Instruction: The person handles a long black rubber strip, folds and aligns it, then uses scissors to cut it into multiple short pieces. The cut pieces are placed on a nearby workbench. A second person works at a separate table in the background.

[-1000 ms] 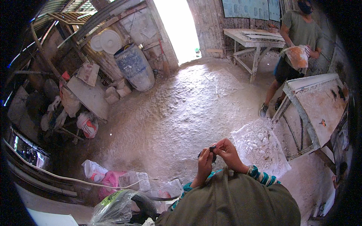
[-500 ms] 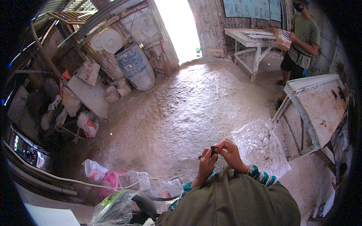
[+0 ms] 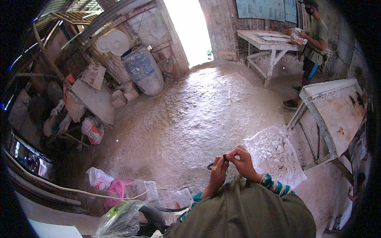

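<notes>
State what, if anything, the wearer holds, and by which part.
Left grip and right grip pinch a small, black, strip-like object of unclear material, apparently near one end; a dark piece, perhaps its other end, juts leftward.

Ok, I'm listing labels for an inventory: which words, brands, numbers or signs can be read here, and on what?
No text can be read clearly.
Red-and-white container at left: print too small and blurred.
White container beside the pink bag: reddish print, too blurred.
Clear plastic bag: greenish area, nothing legible.
Blue panels at upper right: marks too small to read.
Dark strip in the fingers: no lettering visible.
</notes>
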{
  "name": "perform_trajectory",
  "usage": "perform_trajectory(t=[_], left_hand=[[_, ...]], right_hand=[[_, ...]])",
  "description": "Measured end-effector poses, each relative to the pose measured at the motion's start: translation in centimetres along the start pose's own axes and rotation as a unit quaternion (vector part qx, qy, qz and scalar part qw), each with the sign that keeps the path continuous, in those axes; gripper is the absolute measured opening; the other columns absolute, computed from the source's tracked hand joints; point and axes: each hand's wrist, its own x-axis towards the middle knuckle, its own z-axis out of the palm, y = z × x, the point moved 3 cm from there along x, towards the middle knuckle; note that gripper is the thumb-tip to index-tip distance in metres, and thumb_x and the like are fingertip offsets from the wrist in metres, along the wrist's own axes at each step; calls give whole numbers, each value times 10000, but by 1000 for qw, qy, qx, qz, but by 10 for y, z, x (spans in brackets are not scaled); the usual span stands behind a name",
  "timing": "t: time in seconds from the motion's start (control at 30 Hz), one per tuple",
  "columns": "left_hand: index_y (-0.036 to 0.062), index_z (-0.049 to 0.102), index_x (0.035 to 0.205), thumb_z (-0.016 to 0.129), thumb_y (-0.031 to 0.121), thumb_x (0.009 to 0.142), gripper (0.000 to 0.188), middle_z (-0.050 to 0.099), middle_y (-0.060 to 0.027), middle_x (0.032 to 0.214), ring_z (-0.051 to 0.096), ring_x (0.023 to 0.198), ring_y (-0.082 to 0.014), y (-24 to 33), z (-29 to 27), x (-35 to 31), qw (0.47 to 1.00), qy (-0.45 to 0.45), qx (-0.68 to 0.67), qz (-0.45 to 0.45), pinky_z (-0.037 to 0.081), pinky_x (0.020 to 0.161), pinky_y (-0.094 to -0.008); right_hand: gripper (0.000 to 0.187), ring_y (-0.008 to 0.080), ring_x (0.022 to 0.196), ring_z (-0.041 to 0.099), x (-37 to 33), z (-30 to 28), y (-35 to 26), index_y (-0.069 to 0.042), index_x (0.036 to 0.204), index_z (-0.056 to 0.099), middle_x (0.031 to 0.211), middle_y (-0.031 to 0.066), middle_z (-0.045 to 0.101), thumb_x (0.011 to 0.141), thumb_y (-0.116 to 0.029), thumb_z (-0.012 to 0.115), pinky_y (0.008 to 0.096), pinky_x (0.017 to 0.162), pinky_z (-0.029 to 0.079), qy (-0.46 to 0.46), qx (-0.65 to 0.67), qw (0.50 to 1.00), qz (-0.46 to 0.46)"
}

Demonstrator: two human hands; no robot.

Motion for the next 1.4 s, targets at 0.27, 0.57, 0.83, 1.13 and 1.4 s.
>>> perform_trajectory(t=[0.27,0.57,0.83,1.13,1.4], left_hand=[[-8,502,1099,448,83,890,235,559,-122,985,552,859,-192,6,0,3,1000,3,-10,-18,448,720,-292],[7,419,1241,404,120,918,342,538,-28,829,516,777,-97,6,-12,4,978,37,-190,-78,446,710,-259],[-9,348,1256,501,193,881,453,482,6,753,483,647,-94,11,-47,18,874,118,-466,-68,458,708,-289],[35,338,1280,512,168,870,465,501,14,761,445,615,-53,29,-126,23,819,287,-489,88,452,653,-257],[16,318,1288,496,115,873,463,508,0,779,442,594,-63,32,-157,16,801,320,-487,139,452,642,-247]], right_hand=[[96,185,771,545,3,3,-7,-19,735,586,770,76,581,760,-97,637,290,706,434,-2,-38,999,-27],[681,155,1025,455,-2,22,31,-114,1290,271,1100,64,459,749,-172,682,319,856,399,-173,104,977,65],[488,117,927,478,-2,60,36,-40,1202,391,1034,40,503,802,-178,633,260,779,429,-419,196,878,121],[238,196,608,537,1,48,37,-58,915,550,708,132,576,830,-279,576,342,573,439,-326,-125,937,22],[318,359,637,558,9,34,29,-62,844,534,681,168,562,786,-366,608,406,564,432,-286,-191,939,-18]])
